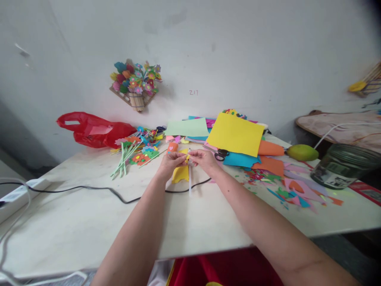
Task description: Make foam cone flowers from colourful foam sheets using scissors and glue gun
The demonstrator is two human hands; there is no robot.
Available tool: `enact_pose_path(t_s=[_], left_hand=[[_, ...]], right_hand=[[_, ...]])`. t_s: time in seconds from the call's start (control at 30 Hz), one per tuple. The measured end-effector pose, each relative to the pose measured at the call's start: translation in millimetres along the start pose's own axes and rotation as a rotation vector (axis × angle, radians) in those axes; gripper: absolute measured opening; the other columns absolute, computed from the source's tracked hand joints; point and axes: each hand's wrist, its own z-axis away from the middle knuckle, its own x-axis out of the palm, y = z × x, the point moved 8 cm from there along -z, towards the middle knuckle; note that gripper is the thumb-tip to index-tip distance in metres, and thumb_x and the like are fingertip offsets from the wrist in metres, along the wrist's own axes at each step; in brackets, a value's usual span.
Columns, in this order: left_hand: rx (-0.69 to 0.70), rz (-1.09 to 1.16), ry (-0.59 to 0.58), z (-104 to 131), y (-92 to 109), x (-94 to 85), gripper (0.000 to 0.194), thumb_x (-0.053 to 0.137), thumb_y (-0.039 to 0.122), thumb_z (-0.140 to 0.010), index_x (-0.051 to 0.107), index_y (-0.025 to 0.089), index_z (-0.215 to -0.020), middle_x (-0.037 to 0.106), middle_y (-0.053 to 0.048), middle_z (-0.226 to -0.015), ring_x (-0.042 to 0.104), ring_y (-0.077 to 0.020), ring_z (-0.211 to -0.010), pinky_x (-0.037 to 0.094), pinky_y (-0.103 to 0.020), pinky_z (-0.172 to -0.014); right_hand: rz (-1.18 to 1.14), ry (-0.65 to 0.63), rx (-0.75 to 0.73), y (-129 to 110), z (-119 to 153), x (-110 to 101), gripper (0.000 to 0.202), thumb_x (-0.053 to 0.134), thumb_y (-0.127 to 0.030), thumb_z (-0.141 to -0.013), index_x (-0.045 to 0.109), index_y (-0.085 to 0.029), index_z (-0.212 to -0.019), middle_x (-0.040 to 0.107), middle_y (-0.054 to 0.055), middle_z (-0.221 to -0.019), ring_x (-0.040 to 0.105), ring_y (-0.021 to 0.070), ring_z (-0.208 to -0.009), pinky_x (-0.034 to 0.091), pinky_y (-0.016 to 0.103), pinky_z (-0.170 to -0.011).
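Near the table's middle my left hand [172, 162] and my right hand [204, 159] meet, fingertips pinched together. Between them is a small yellow foam piece [187, 158], its exact shape too small to tell, and both hands seem to grip it. Just below, a larger yellow sheet piece [180, 174] lies on the table beside a whitish translucent stick [190, 184]. An orange roll with a heart on it [172, 148] stands behind my left hand. Black-handled scissors [221, 154] lie to the right of my right hand.
A black cable [116, 193] crosses the table [71, 234]. Left are a red plastic bag [95, 129], foam flowers [140, 159] and pale green sticks [123, 163]. Right are a yellow sheet [235, 133], coloured scraps [297, 190], a green-yellow fruit [302, 152] and a glass jar [342, 167].
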Motion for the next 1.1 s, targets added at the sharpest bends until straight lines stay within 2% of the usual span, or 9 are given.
enact_pose_path(t_s=[0.23,0.3,0.37,0.5,0.6,0.77,0.87,0.93,1.1], left_hand=[[-0.014,-0.019,0.041,1.7,1.7,-2.7,0.036,0.083,0.040,-0.052,0.062,0.014,-0.065,0.061,0.001,-0.056,0.056,-0.0086,-0.049,0.049,-0.023,-0.055],[-0.003,-0.034,0.052,2.4,3.8,-3.9,0.035,0.081,0.040,-0.054,0.062,0.014,-0.067,0.062,0.001,-0.057,0.056,-0.0084,-0.047,0.048,-0.022,-0.052],[0.020,-0.053,0.066,2.7,6.3,-4.7,0.035,0.080,0.041,-0.057,0.062,0.013,-0.070,0.064,-0.001,-0.059,0.055,-0.0081,-0.045,0.047,-0.022,-0.051],[0.077,-0.101,0.075,2.1,10.1,-1.2,0.034,0.079,0.041,-0.058,0.066,0.013,-0.072,0.067,-0.003,-0.062,0.056,-0.0096,-0.048,0.049,-0.025,-0.055],[0.115,-0.135,0.058,2.3,12.1,6.0,0.032,0.080,0.038,-0.056,0.068,0.013,-0.070,0.067,-0.004,-0.064,0.060,-0.0120,-0.055,0.051,-0.027,-0.060],[0.097,-0.102,0.024,4.4,12.4,13.2,0.036,0.082,0.039,-0.054,0.069,0.013,-0.076,0.068,-0.003,-0.067,0.063,-0.0138,-0.060,0.052,-0.028,-0.065],[0.046,-0.078,0.006,4.3,8.3,11.0,0.039,0.076,0.048,-0.063,0.067,0.013,-0.079,0.068,-0.004,-0.069,0.061,-0.0121,-0.055,0.052,-0.027,-0.060],[-0.007,-0.111,-0.037,3.4,2.4,11.0,0.038,0.074,0.049,-0.065,0.066,0.013,-0.072,0.067,-0.005,-0.065,0.059,-0.0104,-0.051,0.049,-0.023,-0.054],[-0.102,-0.083,-0.136,1.8,-9.9,13.4,0.035,0.079,0.043,-0.059,0.063,0.013,-0.062,0.064,-0.004,-0.057,0.054,-0.0078,-0.045,0.043,-0.019,-0.045]], right_hand=[[0.059,-0.007,0.001,-2.3,1.3,-2.2,0.026,0.068,-0.028,-0.068,0.068,-0.018,-0.092,0.067,0.004,-0.084,0.057,0.0110,-0.064,0.043,0.020,-0.048],[0.083,0.045,0.007,-2.3,1.3,-9.0,0.022,0.065,-0.036,-0.072,0.066,-0.018,-0.085,0.065,0.002,-0.074,0.054,0.0097,-0.056,0.040,0.020,-0.044],[0.079,0.077,0.037,-1.2,2.1,-13.3,0.028,0.061,-0.045,-0.076,0.061,-0.018,-0.072,0.059,0.000,-0.061,0.048,0.0085,-0.047,0.035,0.020,-0.039],[0.004,-0.006,0.172,4.4,6.3,-4.6,0.042,0.057,-0.055,-0.077,0.058,-0.016,-0.062,0.054,-0.001,-0.050,0.043,0.0066,-0.038,0.029,0.020,-0.035],[-0.033,0.008,0.231,8.1,7.8,-2.8,0.038,0.061,-0.051,-0.074,0.058,-0.015,-0.062,0.056,0.000,-0.051,0.042,0.0061,-0.037,0.027,0.020,-0.035],[-0.003,0.034,0.199,12.4,2.8,-8.5,0.025,0.064,-0.037,-0.070,0.056,-0.016,-0.058,0.058,-0.001,-0.052,0.043,0.0062,-0.040,0.028,0.019,-0.036],[0.034,0.026,0.146,10.1,1.8,-9.6,0.023,0.064,-0.037,-0.070,0.058,-0.016,-0.061,0.056,-0.001,-0.053,0.045,0.0072,-0.043,0.030,0.019,-0.037],[0.056,0.025,0.116,7.4,2.8,-8.5,0.022,0.066,-0.036,-0.069,0.058,-0.017,-0.062,0.053,-0.003,-0.050,0.045,0.0076,-0.044,0.031,0.019,-0.038],[0.082,-0.033,0.082,1.0,2.6,-2.3,0.024,0.066,-0.038,-0.071,0.059,-0.017,-0.062,0.052,-0.002,-0.049,0.044,0.0085,-0.044,0.034,0.021,-0.042]])
